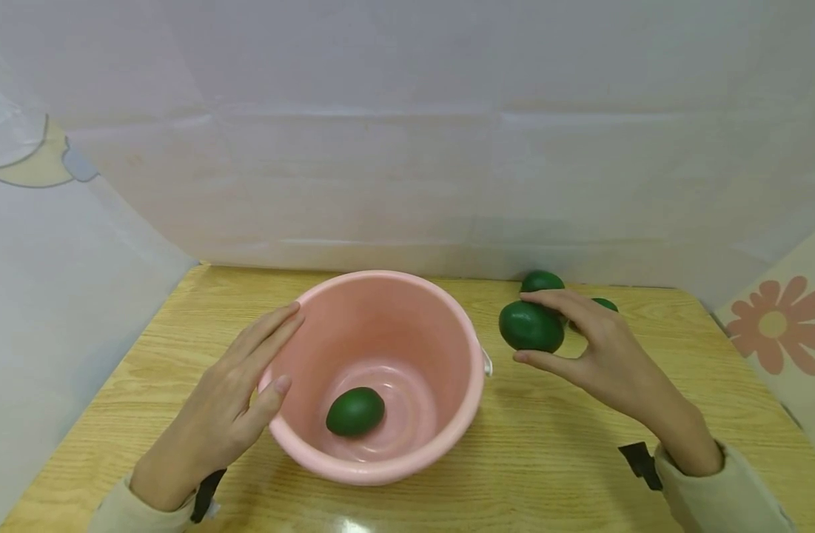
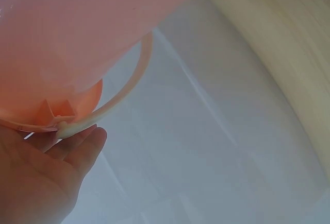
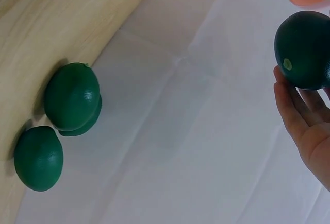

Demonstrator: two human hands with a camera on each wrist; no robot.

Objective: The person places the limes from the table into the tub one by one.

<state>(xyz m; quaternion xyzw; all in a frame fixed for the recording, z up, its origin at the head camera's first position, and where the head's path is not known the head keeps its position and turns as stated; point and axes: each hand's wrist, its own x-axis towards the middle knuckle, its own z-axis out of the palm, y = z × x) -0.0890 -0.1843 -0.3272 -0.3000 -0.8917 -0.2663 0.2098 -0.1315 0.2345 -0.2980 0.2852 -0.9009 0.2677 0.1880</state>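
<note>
A pink bucket (image 1: pixel 366 472) stands upright on the table, its mouth facing up. One dark green avocado (image 1: pixel 355 411) lies on its bottom. My left hand (image 1: pixel 223 403) rests on the bucket's left rim, fingers fairly straight and thumb lying over the edge. In the left wrist view those fingers touch the rim beside the handle (image 2: pixel 119 96). To the right of the bucket, my right hand (image 1: pixel 603 348) holds another avocado (image 1: pixel 531 326) between thumb and fingers, above the table. A small pale stem spot shows on this held avocado (image 3: pixel 304 51) in the right wrist view.
Behind the right hand, several more avocados (image 3: pixel 72 96) sit at the back of the wooden table (image 1: pixel 547 474), partly hidden in the head view. A pale sheet (image 1: pixel 380 185) hangs along the back edge. Sheeted sides carry a printed flower (image 1: pixel 772 326) at right.
</note>
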